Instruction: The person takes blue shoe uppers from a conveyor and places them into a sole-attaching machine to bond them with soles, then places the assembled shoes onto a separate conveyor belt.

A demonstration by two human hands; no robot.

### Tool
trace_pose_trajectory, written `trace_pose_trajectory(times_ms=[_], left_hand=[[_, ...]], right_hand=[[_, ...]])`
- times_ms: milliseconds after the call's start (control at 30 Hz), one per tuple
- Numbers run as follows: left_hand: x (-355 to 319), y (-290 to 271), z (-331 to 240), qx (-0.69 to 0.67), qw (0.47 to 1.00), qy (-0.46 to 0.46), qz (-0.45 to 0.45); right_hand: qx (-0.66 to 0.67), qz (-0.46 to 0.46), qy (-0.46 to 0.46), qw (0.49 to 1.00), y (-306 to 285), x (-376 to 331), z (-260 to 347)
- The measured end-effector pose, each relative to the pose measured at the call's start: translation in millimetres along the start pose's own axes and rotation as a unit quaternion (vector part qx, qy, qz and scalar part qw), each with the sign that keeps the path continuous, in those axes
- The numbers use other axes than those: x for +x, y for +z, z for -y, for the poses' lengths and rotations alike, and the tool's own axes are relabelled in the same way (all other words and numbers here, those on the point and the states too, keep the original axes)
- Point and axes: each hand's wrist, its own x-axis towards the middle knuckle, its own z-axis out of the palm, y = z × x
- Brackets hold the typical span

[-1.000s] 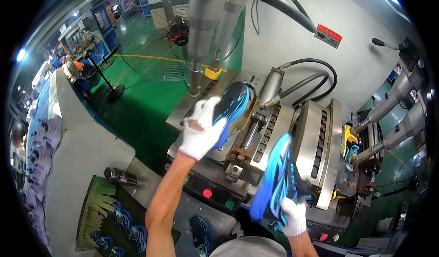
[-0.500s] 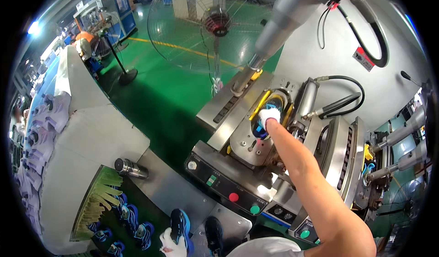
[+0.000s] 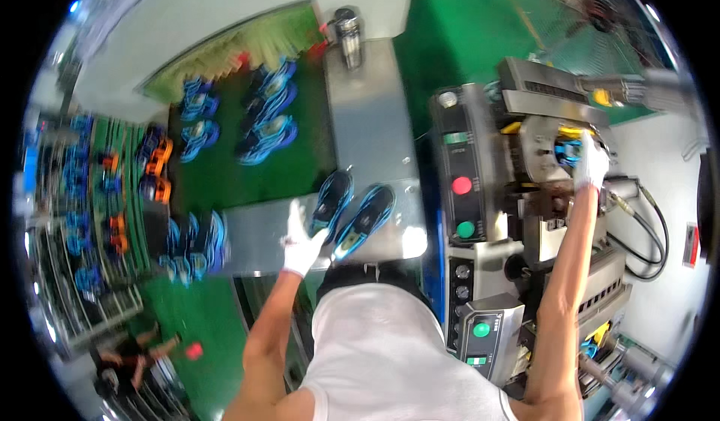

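White-gloved left hand [image 3: 302, 239] spread open beside dark blue-soled shoe [image 3: 331, 197] on grey metal tabletop [image 3: 371, 121] — right hand [image 3: 590, 164] grips blue shoe [image 3: 568, 151] in press

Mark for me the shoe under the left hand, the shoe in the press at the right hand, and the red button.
left shoe [image 3: 332, 196], head view, dark upper near the middle
press shoe [image 3: 568, 151], head view, blue part showing
red button [image 3: 462, 185], head view, centre of its face
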Motion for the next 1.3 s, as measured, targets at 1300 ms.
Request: trace_pose_trajectory(times_ms=[1300], left_hand=[[-132,3,-120,0.169,0.687,0.314,0.633]], right_hand=[[0.428,-0.47,0.315,0.705,96,-761,24]])
